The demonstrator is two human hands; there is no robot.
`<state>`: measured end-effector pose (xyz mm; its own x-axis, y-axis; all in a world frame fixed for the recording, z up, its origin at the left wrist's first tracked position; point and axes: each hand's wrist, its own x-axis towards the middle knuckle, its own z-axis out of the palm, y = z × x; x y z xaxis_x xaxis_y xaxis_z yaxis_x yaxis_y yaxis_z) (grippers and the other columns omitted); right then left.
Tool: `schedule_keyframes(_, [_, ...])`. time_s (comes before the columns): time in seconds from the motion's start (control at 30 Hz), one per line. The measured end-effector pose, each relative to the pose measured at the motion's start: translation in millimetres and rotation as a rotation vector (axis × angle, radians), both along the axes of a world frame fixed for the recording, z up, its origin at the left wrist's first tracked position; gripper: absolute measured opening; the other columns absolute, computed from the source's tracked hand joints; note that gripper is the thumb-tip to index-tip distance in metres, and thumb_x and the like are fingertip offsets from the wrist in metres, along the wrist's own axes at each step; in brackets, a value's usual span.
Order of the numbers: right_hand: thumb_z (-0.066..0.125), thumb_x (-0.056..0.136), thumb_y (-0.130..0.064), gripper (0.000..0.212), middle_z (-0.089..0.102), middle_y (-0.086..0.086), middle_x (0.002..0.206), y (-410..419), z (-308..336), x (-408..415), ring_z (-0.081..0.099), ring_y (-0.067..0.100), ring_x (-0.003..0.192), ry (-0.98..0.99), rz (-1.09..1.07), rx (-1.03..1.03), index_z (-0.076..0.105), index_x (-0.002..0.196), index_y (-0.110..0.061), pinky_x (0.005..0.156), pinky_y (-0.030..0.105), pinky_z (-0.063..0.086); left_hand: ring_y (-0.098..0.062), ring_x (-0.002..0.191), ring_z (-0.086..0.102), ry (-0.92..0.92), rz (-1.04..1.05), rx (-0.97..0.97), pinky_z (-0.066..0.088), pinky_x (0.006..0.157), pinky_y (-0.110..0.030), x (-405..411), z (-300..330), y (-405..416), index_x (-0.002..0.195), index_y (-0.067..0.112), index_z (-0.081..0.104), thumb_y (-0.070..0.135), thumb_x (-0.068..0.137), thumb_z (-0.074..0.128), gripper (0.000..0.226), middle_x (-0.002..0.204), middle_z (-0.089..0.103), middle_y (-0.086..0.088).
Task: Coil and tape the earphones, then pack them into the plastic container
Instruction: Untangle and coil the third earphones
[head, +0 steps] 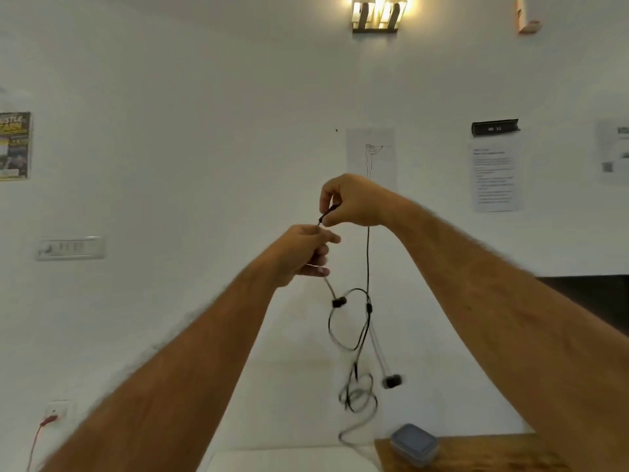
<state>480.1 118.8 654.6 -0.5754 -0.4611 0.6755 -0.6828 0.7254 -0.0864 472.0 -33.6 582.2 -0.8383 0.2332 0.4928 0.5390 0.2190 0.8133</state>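
Observation:
Both hands are raised in front of the white wall. My right hand (354, 201) pinches the black plug end of the earphones between thumb and fingers. My left hand (306, 250), just below it, holds the cable with curled fingers. The black earphone cable (367, 264) hangs down from my right hand in a loose tangle of loops. One earbud (339, 302) dangles below my left hand, the other earbud (392, 381) lower right. A small plastic container (414, 443) with a grey-blue lid sits on the wooden board at the bottom.
A wooden board (476, 451) lies at the bottom right on a white surface (299, 386). Papers (495, 172) and a poster (14, 144) hang on the wall. A switch panel (69, 247) and a socket with a red cable (56, 411) are at the left.

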Motion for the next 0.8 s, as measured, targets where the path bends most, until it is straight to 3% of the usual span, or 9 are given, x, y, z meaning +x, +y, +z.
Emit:
schedule_keyframes(0.13, [0.079, 0.077, -0.016, 0.019, 0.052, -0.008, 0.071, 26, -2, -7, 0.048, 0.008, 0.063, 0.012, -0.148, 0.052, 0.069, 0.092, -0.017, 0.055, 0.021, 0.036, -0.008, 0.043, 0.023, 0.012, 0.103, 0.044, 0.021, 0.038, -0.019, -4, -3, -26, 0.094, 0.010, 0.064, 0.027, 0.101, 0.051, 0.023, 0.057, 0.032, 0.005])
schedule_keyframes(0.23, [0.077, 0.082, -0.021, 0.011, 0.054, -0.004, 0.069, 40, -6, -16, 0.050, 0.013, 0.061, -0.018, -0.164, -0.018, 0.068, 0.085, -0.015, 0.053, 0.021, 0.042, -0.007, 0.040, 0.025, 0.061, 0.168, -0.171, 0.020, 0.036, -0.019, 3, -6, -45, 0.089, 0.010, 0.068, 0.030, 0.097, 0.057, 0.024, 0.057, 0.034, 0.005])
schedule_keyframes(0.33, [0.072, 0.087, -0.019, 0.013, 0.054, 0.003, 0.069, 39, -9, -20, 0.052, 0.014, 0.055, -0.178, -0.058, -0.159, 0.068, 0.089, -0.007, 0.060, 0.036, 0.061, -0.007, 0.038, 0.027, 0.093, 0.238, -0.248, 0.023, 0.038, -0.019, 5, -6, -55, 0.091, 0.010, 0.070, 0.034, 0.095, 0.060, 0.026, 0.057, 0.036, 0.004])
schedule_keyframes(0.4, [0.066, 0.092, -0.018, 0.017, 0.058, 0.008, 0.069, 29, -11, -18, 0.055, 0.015, 0.053, -0.304, -0.011, -0.190, 0.066, 0.093, -0.002, 0.065, 0.045, 0.062, -0.009, 0.042, 0.029, 0.049, 0.255, -0.268, 0.025, 0.041, -0.021, 1, -8, -62, 0.095, 0.007, 0.070, 0.038, 0.091, 0.065, 0.031, 0.061, 0.038, 0.002])
schedule_keyframes(0.47, [0.058, 0.097, -0.020, 0.021, 0.063, 0.011, 0.073, 16, -12, -13, 0.060, 0.017, 0.053, -0.357, 0.014, -0.195, 0.064, 0.095, 0.000, 0.062, 0.044, 0.062, -0.013, 0.053, 0.041, -0.021, 0.199, -0.298, 0.039, 0.047, -0.026, -3, -14, -65, 0.105, 0.005, 0.068, 0.041, 0.087, 0.069, 0.040, 0.069, 0.046, 0.000])
schedule_keyframes(0.53, [0.052, 0.100, -0.023, 0.025, 0.066, 0.011, 0.075, 4, -10, -7, 0.063, 0.019, 0.054, -0.348, 0.026, -0.197, 0.063, 0.097, -0.001, 0.058, 0.038, 0.060, -0.015, 0.070, 0.056, -0.104, 0.061, -0.295, 0.054, 0.067, -0.031, -4, -24, -58, 0.115, 0.008, 0.065, 0.038, 0.087, 0.069, 0.041, 0.081, 0.058, -0.002])
schedule_keyframes(0.6, [0.050, 0.101, -0.027, 0.030, 0.067, 0.011, 0.073, -8, -8, -4, 0.062, 0.018, 0.051, -0.321, 0.004, -0.183, 0.064, 0.096, -0.001, 0.055, 0.035, 0.058, -0.017, 0.094, 0.064, -0.138, 0.004, -0.301, 0.054, 0.088, -0.037, -5, -41, -43, 0.123, 0.016, 0.060, 0.037, 0.087, 0.069, 0.043, 0.101, 0.067, -0.002])
schedule_keyframes(0.7, [0.048, 0.102, -0.029, 0.036, 0.067, 0.010, 0.069, -21, -11, -6, 0.056, 0.016, 0.043, -0.306, -0.126, -0.150, 0.065, 0.089, -0.001, 0.047, 0.028, 0.054, -0.022, 0.124, 0.052, 0.082, 0.317, -0.158, 0.045, 0.101, -0.037, -14, -73, -11, 0.139, 0.019, 0.044, 0.042, 0.082, 0.074, 0.069, 0.134, 0.055, -0.004])
schedule_keyframes(0.8, [0.046, 0.103, -0.022, 0.033, 0.067, 0.013, 0.070, -28, -15, -15, 0.057, 0.017, 0.042, -0.352, -0.223, -0.222, 0.064, 0.089, 0.001, 0.042, 0.027, 0.051, -0.013, 0.122, 0.050, 0.553, 0.688, 0.112, 0.042, 0.100, -0.030, -4, -102, 21, 0.134, 0.021, 0.049, 0.040, 0.085, 0.071, 0.057, 0.131, 0.054, 0.003])
